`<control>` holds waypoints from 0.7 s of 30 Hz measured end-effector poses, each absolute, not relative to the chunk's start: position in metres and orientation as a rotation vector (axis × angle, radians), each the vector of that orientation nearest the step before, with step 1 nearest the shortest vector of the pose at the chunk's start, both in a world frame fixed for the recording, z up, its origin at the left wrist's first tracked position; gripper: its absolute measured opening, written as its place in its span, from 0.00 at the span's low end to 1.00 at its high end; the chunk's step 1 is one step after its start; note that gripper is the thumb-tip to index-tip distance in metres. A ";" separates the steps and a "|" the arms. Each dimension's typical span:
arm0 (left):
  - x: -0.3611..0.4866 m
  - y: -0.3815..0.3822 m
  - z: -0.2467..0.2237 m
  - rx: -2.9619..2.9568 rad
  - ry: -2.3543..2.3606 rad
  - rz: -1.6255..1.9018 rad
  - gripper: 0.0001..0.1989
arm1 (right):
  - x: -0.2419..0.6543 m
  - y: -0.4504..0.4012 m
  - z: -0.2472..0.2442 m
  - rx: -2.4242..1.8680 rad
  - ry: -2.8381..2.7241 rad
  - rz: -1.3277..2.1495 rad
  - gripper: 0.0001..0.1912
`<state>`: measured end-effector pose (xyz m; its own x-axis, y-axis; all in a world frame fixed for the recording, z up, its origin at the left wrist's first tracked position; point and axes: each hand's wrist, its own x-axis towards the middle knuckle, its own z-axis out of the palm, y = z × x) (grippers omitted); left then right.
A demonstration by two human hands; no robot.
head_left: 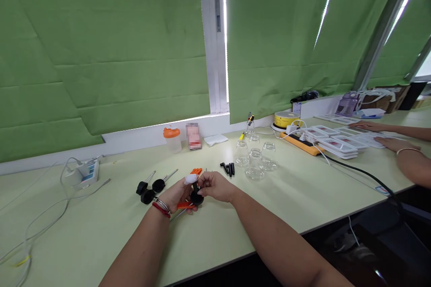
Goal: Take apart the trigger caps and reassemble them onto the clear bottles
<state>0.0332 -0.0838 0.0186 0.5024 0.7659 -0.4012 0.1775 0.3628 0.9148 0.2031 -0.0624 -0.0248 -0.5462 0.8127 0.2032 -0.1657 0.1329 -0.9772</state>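
Your left hand [175, 194] is closed around a black round-headed part [197, 198], held over the near side of the pale green table [289, 208], and your right hand [217, 186] pinches its short upright stub between thumb and fingertips. The part looks dark and plain, with a broad rounded head under the stub (your fingers hide some of it). An orange piece [185, 205] and a thin metal rod [177, 215] show below your left hand. Beyond your right hand lie small black tubes [231, 169], beside clear glass jars [255, 167].
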 end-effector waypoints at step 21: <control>0.030 -0.081 0.018 1.171 0.984 0.452 0.28 | 0.202 -0.063 -0.025 -0.623 -1.551 1.564 0.16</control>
<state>0.0299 -0.0813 0.0176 0.5275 0.7474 -0.4040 0.1805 0.3661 0.9129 0.2017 -0.0634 -0.0249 -0.5353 0.8203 0.2016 -0.2087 0.1028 -0.9726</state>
